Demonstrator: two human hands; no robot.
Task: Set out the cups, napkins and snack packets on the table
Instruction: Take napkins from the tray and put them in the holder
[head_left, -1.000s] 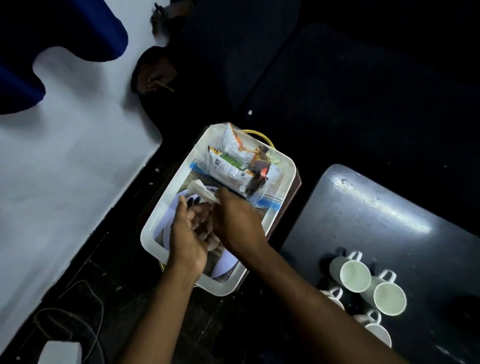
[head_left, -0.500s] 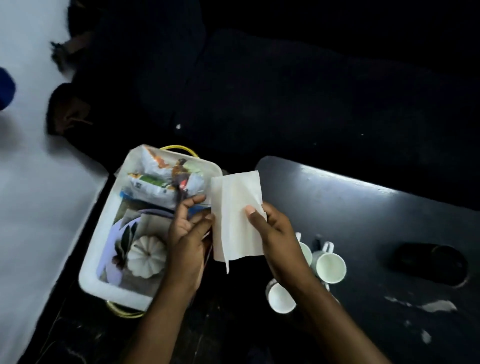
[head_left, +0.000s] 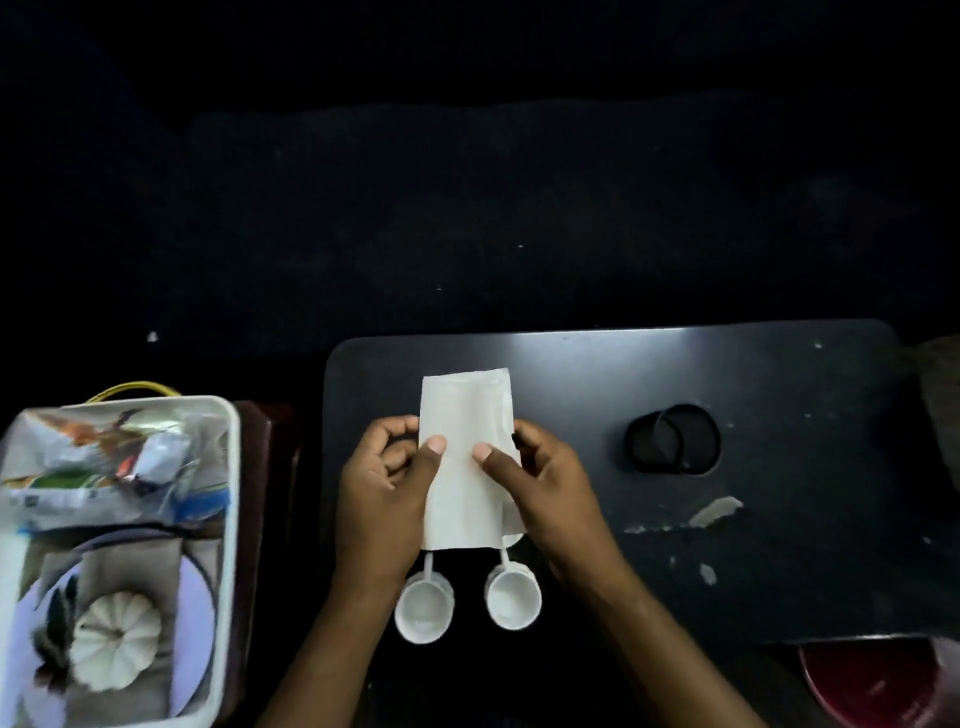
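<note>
Room: dim, lit only near the camera; far half of view almost black, no wall or window discernible. Furniture: dark table with rounded corners, glossy top showing a pale sheen along its far edge, surface scuffed with pale chipped patches. Floor beyond: dark, featureless, few pale specks.

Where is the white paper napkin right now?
In the head view, the white paper napkin is held between the left hand and right hand, above the dark table, just beyond two white cups.
</note>
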